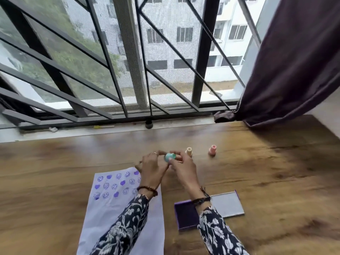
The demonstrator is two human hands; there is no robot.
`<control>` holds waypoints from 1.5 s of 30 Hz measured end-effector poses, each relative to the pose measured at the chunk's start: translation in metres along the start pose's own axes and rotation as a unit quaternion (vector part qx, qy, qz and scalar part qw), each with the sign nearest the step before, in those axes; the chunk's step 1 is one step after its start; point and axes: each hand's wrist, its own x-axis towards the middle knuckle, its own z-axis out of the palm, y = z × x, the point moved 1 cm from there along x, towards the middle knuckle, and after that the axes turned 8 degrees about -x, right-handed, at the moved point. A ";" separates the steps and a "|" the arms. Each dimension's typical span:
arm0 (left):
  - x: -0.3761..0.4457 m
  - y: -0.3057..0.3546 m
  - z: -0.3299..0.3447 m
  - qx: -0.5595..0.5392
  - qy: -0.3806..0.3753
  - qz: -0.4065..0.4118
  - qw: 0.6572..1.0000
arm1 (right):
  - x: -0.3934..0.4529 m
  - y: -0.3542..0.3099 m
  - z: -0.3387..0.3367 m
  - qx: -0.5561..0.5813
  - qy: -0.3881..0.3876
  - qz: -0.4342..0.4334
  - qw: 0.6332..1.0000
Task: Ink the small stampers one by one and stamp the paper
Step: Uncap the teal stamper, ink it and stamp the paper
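A small teal stamper (168, 157) is held above the wooden table between my left hand (151, 167) and my right hand (181, 167), fingertips of both on it. Its round face is tilted toward me. Behind my right hand stands a pale yellow stamper (189, 151), and a pink stamper (212, 150) stands further right. The white paper (110, 208) lies under my left forearm, printed with several purple smileys and hearts along its far part. The purple ink pad (185, 214) lies open at the right, partly under my right forearm.
The ink pad's grey lid (228, 205) lies flat beside it. A window sill (73, 131) with metal bars runs along the table's far edge. A dark purple curtain (287, 70) hangs at the back right, its hem resting on the table corner.
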 end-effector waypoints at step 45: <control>-0.128 -0.018 -0.012 -0.203 -0.196 -0.103 0.954 | -0.146 0.061 -0.033 -0.450 0.122 -0.041 0.884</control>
